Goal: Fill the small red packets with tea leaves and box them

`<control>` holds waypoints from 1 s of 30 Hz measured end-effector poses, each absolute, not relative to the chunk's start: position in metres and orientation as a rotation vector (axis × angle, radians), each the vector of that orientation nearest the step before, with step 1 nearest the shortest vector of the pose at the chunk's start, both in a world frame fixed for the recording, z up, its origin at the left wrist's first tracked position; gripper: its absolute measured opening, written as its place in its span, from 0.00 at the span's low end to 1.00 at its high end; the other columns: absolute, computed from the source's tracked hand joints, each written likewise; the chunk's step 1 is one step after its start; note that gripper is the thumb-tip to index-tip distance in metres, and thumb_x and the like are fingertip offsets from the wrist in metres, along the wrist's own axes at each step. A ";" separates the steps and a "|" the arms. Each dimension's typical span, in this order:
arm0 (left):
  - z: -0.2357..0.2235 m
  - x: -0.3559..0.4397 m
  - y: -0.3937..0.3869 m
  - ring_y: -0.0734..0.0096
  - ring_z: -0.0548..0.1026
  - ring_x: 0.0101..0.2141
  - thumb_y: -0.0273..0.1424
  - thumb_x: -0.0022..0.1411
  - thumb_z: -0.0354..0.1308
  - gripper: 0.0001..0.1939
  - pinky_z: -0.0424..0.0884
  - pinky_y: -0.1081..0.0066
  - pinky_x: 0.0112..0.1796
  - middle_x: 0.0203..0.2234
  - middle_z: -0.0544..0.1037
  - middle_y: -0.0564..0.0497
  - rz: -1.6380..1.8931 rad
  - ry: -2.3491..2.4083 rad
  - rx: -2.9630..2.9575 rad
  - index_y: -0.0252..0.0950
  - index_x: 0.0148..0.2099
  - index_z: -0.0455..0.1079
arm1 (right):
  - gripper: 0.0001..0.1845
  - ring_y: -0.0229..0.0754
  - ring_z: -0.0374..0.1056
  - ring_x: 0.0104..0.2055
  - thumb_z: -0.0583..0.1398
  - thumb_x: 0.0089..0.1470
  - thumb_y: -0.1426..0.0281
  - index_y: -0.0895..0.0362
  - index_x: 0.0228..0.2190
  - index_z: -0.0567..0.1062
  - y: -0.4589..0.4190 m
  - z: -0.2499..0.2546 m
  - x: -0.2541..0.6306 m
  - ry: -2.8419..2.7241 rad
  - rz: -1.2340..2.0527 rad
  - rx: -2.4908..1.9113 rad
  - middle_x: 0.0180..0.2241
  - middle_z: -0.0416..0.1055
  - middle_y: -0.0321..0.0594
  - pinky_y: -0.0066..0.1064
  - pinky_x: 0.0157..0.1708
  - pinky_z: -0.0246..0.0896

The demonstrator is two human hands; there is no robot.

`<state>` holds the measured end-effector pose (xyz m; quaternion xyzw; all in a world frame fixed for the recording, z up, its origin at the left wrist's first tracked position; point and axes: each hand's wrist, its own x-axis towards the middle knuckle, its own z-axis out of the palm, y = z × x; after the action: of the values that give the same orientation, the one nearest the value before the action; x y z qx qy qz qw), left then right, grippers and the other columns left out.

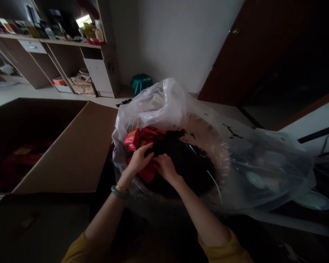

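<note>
While fingers [159,160] touch red packet [148,174], nearby label [133,134] unreadable.

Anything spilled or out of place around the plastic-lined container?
Yes, possibly spilled: dark bits lie to the right of the container, apart from the dark heap inside. Whether they're on or under the clear plastic, I can't tell.

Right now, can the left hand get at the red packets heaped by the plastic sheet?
Likely yes: the left hand is right beside the red packets, with nothing visibly between. The plastic sheet rises behind them rather than covering them.
</note>
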<state>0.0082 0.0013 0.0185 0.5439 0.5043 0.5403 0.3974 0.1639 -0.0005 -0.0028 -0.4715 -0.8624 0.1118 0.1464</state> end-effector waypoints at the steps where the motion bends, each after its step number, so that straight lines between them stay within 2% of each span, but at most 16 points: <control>1: 0.018 0.009 -0.003 0.61 0.76 0.39 0.29 0.40 0.68 0.19 0.71 0.69 0.40 0.37 0.81 0.46 1.233 1.270 1.527 0.38 0.40 0.78 | 0.11 0.46 0.67 0.41 0.58 0.54 0.76 0.54 0.38 0.77 0.000 -0.002 0.171 -2.411 0.384 -1.304 0.36 0.75 0.44 0.37 0.41 0.63; 3: 0.019 0.011 -0.011 0.63 0.77 0.31 0.29 0.42 0.67 0.12 0.70 0.70 0.37 0.29 0.82 0.48 1.056 1.285 1.677 0.40 0.34 0.79 | 0.14 0.43 0.69 0.40 0.55 0.55 0.78 0.54 0.38 0.77 0.001 0.001 0.185 -2.197 0.460 -1.221 0.36 0.75 0.42 0.34 0.43 0.64; 5: 0.020 0.018 -0.016 0.65 0.75 0.26 0.31 0.48 0.63 0.06 0.68 0.71 0.33 0.25 0.81 0.48 1.041 1.321 1.676 0.40 0.31 0.79 | 0.16 0.43 0.70 0.40 0.56 0.55 0.76 0.54 0.44 0.75 -0.001 0.004 0.197 -1.960 0.446 -1.204 0.37 0.75 0.42 0.35 0.43 0.66; 7: 0.020 0.029 -0.019 0.65 0.75 0.25 0.32 0.51 0.61 0.07 0.67 0.71 0.31 0.26 0.82 0.48 1.120 1.335 1.598 0.40 0.32 0.80 | 0.19 0.44 0.70 0.41 0.56 0.56 0.73 0.54 0.50 0.72 -0.004 0.007 0.205 -1.811 0.381 -1.221 0.38 0.74 0.43 0.37 0.43 0.67; 9: 0.017 0.040 -0.022 0.63 0.75 0.26 0.34 0.49 0.62 0.08 0.67 0.71 0.31 0.27 0.82 0.49 1.199 1.334 1.496 0.39 0.32 0.80 | 0.19 0.47 0.69 0.44 0.56 0.57 0.70 0.54 0.51 0.71 -0.008 0.007 0.208 -1.775 0.292 -1.230 0.40 0.74 0.45 0.41 0.46 0.66; 13: 0.011 0.060 -0.027 0.66 0.73 0.24 0.37 0.48 0.62 0.11 0.66 0.73 0.27 0.21 0.79 0.52 1.257 1.343 1.322 0.36 0.31 0.80 | 0.21 0.50 0.67 0.51 0.54 0.60 0.69 0.54 0.54 0.69 -0.017 0.003 0.207 -1.790 0.124 -1.196 0.47 0.73 0.49 0.48 0.53 0.63; 17: 0.009 0.068 -0.031 0.76 0.64 0.18 0.42 0.49 0.61 0.16 0.59 0.77 0.21 0.15 0.72 0.55 1.240 1.267 1.195 0.31 0.30 0.78 | 0.23 0.48 0.65 0.56 0.52 0.61 0.70 0.54 0.58 0.64 -0.021 -0.005 0.206 -1.801 0.010 -1.140 0.53 0.69 0.49 0.46 0.55 0.64; 20: 0.010 0.069 -0.034 0.79 0.60 0.17 0.43 0.48 0.62 0.19 0.55 0.78 0.19 0.13 0.67 0.56 1.211 1.233 1.143 0.30 0.29 0.77 | 0.24 0.47 0.65 0.57 0.51 0.62 0.71 0.55 0.59 0.63 -0.021 -0.011 0.207 -1.807 -0.017 -1.120 0.54 0.68 0.49 0.45 0.55 0.64; 25: 0.005 0.071 -0.035 0.79 0.60 0.17 0.44 0.48 0.62 0.20 0.56 0.78 0.20 0.14 0.68 0.56 1.197 1.223 1.112 0.30 0.32 0.78 | 0.21 0.48 0.65 0.57 0.51 0.62 0.70 0.54 0.55 0.67 -0.022 -0.014 0.211 -1.819 0.042 -1.142 0.54 0.69 0.48 0.45 0.55 0.64; 30: -0.004 0.073 -0.038 0.73 0.69 0.21 0.39 0.53 0.59 0.14 0.63 0.76 0.23 0.19 0.76 0.53 1.226 1.313 1.293 0.33 0.34 0.79 | 0.11 0.46 0.68 0.46 0.55 0.60 0.68 0.54 0.39 0.77 -0.027 -0.006 0.208 -1.735 0.005 -1.176 0.40 0.74 0.46 0.44 0.48 0.66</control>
<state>0.0732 -0.0377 -0.0037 0.5223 0.5306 0.4954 0.4475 0.2085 -0.0270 -0.0063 -0.4862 -0.7171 0.0022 0.4994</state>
